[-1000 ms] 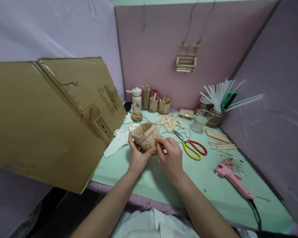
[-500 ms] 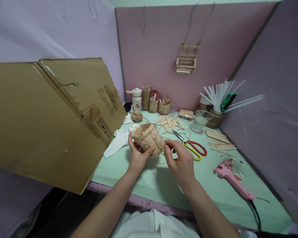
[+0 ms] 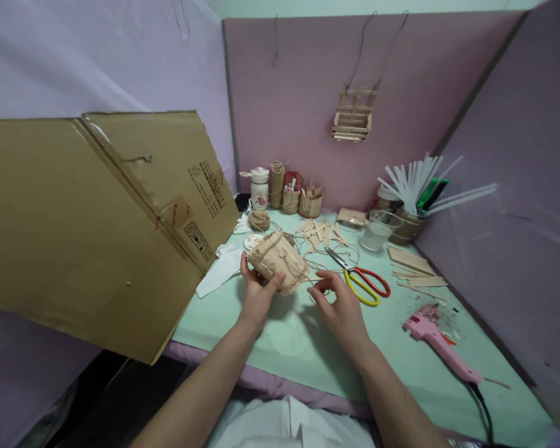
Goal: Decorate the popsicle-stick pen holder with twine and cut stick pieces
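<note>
A small wooden basket [image 3: 284,261] with a scalloped edge and raised decoration is tilted above the table, its side turned up. My left hand [image 3: 257,295] grips it from the lower left, thumb on its side. Just right of the basket, my right hand [image 3: 338,305] pinches a thin twine [image 3: 312,280] that runs to the basket's edge. Scissors [image 3: 361,283] with red and yellow handles lie beyond my right hand. Loose twine curls behind the basket, near a ball of twine [image 3: 259,219].
A large cardboard sheet [image 3: 98,230] leans at the left. A pink glue gun [image 3: 443,348] lies at the right, near wooden sticks [image 3: 410,261]. Behind stand a plastic cup [image 3: 378,233], a pot of white sticks [image 3: 406,227] and a white bottle [image 3: 259,188].
The basket has turned so that its opening shows less. My right hand has moved slightly away from its edge, and twine now shows between them.
</note>
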The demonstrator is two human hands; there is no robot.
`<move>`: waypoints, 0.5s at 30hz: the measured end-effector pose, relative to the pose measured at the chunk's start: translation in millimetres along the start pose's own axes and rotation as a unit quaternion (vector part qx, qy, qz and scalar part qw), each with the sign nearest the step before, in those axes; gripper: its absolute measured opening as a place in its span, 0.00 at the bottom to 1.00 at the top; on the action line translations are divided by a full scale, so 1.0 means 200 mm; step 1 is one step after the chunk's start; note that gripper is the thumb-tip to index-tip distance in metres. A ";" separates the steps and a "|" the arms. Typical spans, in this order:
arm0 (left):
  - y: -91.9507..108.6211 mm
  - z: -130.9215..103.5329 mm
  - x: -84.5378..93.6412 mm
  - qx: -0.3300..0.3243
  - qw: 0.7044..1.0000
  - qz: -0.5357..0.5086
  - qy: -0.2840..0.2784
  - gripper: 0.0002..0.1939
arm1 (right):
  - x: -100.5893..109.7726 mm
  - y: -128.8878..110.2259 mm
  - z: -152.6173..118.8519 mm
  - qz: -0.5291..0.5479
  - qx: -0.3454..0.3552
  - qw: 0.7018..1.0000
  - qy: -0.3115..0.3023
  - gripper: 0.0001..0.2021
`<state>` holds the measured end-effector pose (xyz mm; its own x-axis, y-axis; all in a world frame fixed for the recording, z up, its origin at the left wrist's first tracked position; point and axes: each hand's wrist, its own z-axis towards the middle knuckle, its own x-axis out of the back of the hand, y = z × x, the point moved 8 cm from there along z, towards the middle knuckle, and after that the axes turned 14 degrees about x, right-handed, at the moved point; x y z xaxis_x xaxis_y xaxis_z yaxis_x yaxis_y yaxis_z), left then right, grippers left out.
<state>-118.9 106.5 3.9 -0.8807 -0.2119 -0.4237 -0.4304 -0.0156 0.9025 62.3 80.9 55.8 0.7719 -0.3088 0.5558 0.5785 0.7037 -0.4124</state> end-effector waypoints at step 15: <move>0.00 -0.01 -0.02 0.000 1.000 -0.007 -0.025 0.51 | 0.04 -0.27 0.08 0.085 0.081 0.985 -0.127 0.03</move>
<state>-114.6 104.9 6.2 -0.8836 -0.1618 -0.4394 -0.4427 -0.0173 0.8965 32.4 50.0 93.2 0.7512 -0.0212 0.6597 0.3805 0.8306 -0.4066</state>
